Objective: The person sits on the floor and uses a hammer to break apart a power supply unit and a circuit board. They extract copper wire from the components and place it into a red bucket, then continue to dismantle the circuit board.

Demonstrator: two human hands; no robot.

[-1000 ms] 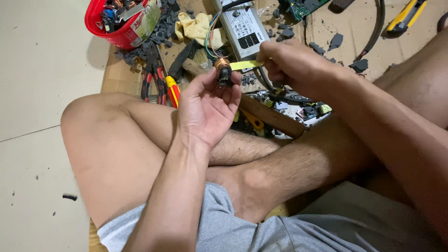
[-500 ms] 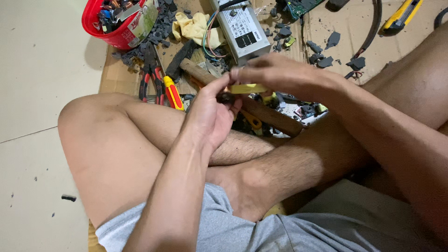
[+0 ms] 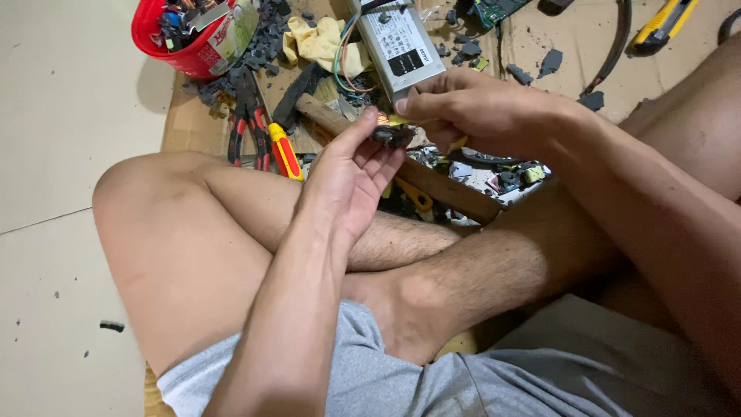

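The person sits cross-legged on a sheet of cardboard [image 3: 540, 38] littered with dark plastic fragments; just beyond the right hand lies a silver metal power-supply box [image 3: 401, 42] with coloured wires, and well off past the left hand's far side stands a red plastic bucket [image 3: 166, 42] of scrap; under both hands runs a wooden hammer handle [image 3: 432, 181], and just left of the left hand rest red-handled pliers [image 3: 247, 127] and a red-and-yellow screwdriver [image 3: 284, 150]; far to the right hand's outer side, a yellow utility knife [image 3: 670, 22]. Now the hands: a second ago they were apart, with the piece held up in the open; they've come together, the right hand [image 3: 478, 112] closing in over the left hand [image 3: 347, 181]; the left pinches a small dark component [image 3: 390, 136] with a glint of copper winding at its fingertips, the right is clamped on a yellow-handled tool [image 3: 455, 144] whose tip is hidden, pressed right at the component; so prying looks under way, I'd say.
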